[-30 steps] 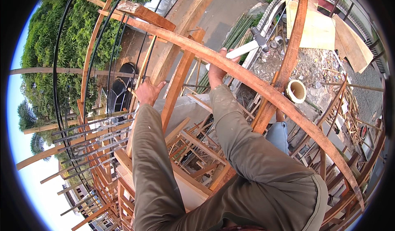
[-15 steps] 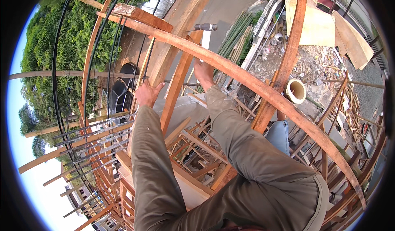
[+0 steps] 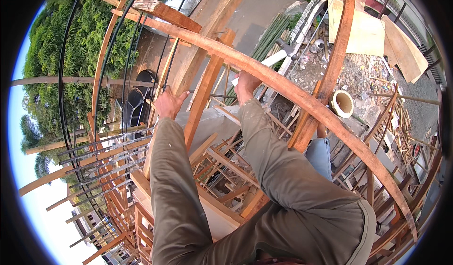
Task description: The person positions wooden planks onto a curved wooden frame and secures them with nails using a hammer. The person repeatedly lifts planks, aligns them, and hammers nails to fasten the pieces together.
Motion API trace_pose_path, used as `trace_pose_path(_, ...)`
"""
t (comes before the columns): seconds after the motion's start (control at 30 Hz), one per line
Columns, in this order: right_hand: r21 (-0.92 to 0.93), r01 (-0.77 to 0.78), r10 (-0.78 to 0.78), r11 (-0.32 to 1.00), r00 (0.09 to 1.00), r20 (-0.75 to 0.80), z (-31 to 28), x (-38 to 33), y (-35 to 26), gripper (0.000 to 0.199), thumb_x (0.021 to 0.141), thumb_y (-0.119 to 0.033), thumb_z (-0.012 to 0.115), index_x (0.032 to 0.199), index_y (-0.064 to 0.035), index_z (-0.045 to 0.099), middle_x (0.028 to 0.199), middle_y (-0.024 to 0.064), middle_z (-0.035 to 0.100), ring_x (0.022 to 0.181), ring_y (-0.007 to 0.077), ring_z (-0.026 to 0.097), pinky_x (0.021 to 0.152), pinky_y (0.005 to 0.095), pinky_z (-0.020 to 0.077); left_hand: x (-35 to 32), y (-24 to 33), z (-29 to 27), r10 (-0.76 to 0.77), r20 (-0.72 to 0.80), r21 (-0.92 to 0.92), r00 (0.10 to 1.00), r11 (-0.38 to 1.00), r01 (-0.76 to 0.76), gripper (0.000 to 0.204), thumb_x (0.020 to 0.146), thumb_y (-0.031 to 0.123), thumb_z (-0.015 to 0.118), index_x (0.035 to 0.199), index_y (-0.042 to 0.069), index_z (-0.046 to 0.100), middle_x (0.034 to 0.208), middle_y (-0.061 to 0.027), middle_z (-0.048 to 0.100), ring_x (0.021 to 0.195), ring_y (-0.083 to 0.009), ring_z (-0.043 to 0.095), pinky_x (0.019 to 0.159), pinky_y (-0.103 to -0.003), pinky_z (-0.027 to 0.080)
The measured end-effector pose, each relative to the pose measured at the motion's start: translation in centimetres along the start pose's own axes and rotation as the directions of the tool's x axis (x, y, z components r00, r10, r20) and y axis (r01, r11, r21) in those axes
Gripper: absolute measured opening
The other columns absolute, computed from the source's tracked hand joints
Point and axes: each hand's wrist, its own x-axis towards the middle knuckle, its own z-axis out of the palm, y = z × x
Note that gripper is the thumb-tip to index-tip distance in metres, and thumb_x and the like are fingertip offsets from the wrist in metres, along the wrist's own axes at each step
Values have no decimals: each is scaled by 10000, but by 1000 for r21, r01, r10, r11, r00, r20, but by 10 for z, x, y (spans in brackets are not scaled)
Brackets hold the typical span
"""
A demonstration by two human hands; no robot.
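Note:
My right hand (image 3: pixel 246 86) is closed around the white handle of a hammer (image 3: pixel 274 58). The dark hammer head points up and right, beyond the long curved timber that crosses in front of me, and apart from the wood. My left hand (image 3: pixel 170 103) grips the near end of a thick wooden beam (image 3: pixel 200 53), thumb out to the right and fingertips partly hidden. Between my hands a reddish wooden post (image 3: pixel 207 83) rises at a slant, its top just beyond the curved timber (image 3: pixel 269 78). A short wood block (image 3: pixel 167 14) rests against that timber's far left part.
A person's leg in blue jeans (image 3: pixel 320 157) shows below at right. Black cables (image 3: pixel 62 76) run down the left. Beneath are a timber framework (image 3: pixel 226 170), rubble (image 3: pixel 311 67), plywood sheets (image 3: pixel 363 34), bamboo poles (image 3: pixel 271 41) and a cream pipe (image 3: pixel 341 103).
The hammer has swung from beside the post's top to the right, its head now tilted away over the rubble. My left hand has stayed on the beam.

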Motion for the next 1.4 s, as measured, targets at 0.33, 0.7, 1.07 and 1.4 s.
trace_pose_path(0.33,54,57,-63,997,990,127,6,13,12,366,977,-157,591,1276,47,536,1214,188,585,1052,279,578,896,405,435,3,6,-10,-26,13,-43,1000,999,27,795,722,660,792,1077,-44,685,899,-270,734,897,-430,727,803,-497,570)
trace_pose_path(0.7,-131,1,13,991,995,103,1,-16,3,206,944,-74,573,1121,32,584,922,123,657,680,222,653,648,361,554,4,2,-2,18,-30,-62,999,998,-19,769,753,668,767,1052,-33,672,853,-264,731,860,-428,726,774,-511,557)
trace_pose_path(1.07,-97,75,-56,993,982,182,10,10,15,322,997,-178,598,1238,28,539,1070,156,618,806,226,609,667,347,480,5,-1,-1,23,-64,-76,998,997,-27,726,747,637,783,999,-34,674,827,-268,720,846,-435,717,757,-507,551)
trace_pose_path(1.4,62,63,-68,996,995,80,4,3,20,441,942,-63,597,1337,48,436,977,149,629,528,163,567,384,296,443,4,3,-6,-20,13,-73,1000,997,21,764,731,643,795,1044,-45,684,886,-281,727,884,-425,726,788,-501,570)
